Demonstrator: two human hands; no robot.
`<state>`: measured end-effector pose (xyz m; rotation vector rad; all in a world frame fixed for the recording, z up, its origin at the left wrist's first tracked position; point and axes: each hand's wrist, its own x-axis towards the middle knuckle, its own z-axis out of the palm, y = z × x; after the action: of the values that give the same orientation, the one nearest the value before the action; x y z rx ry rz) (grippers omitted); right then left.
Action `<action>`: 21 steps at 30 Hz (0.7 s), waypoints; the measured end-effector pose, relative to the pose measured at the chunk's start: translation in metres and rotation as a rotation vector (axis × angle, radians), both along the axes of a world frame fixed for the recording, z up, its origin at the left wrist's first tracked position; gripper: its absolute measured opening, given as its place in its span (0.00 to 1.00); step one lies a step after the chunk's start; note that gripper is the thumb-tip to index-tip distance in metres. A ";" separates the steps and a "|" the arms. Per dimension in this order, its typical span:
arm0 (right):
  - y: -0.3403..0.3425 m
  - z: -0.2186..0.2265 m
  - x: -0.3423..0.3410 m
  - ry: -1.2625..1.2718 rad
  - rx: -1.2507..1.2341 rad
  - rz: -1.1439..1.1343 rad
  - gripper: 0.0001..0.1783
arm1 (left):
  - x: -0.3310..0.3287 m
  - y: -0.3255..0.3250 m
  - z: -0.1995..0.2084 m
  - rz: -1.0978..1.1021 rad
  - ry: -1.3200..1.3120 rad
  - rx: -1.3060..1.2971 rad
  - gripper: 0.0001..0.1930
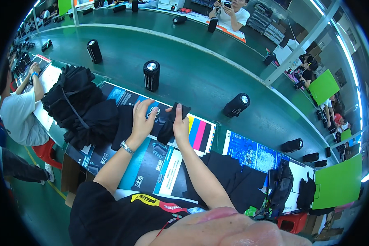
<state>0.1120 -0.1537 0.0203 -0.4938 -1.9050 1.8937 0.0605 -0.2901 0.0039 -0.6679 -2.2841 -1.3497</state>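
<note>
My right hand is closed on a black cloth pouch, thumb up along it; part of the dark fabric sticks out above the fingers and part hangs below. My left hand, with a metal watch on the wrist, has its fingers stretched and apart over the printed sheet. Beside it, on its left, lies a flat black cloth piece, next to a big tied bundle of black cloth. A black cylindrical speaker stands upright beyond my hands.
More black speakers stand along the green conveyor belt, one tilted in view at the right. Flat black cloth pieces lie right of my forearm. A co-worker sits at the left; another works across the belt.
</note>
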 end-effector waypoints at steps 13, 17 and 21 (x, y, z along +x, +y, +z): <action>0.004 -0.005 0.001 0.002 -0.134 0.055 0.25 | 0.028 0.019 0.000 -0.473 -0.884 0.737 0.08; 0.004 -0.007 -0.001 0.021 -0.261 0.262 0.21 | 0.021 0.013 0.007 -0.469 -0.906 0.884 0.06; 0.000 -0.005 -0.002 -0.025 -0.222 0.310 0.17 | 0.013 0.008 0.005 -0.354 -0.869 0.881 0.07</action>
<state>0.1099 -0.1533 0.0157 -0.3005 -1.8848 2.3229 0.0737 -0.2819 0.0091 -0.1670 -1.7359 -2.9723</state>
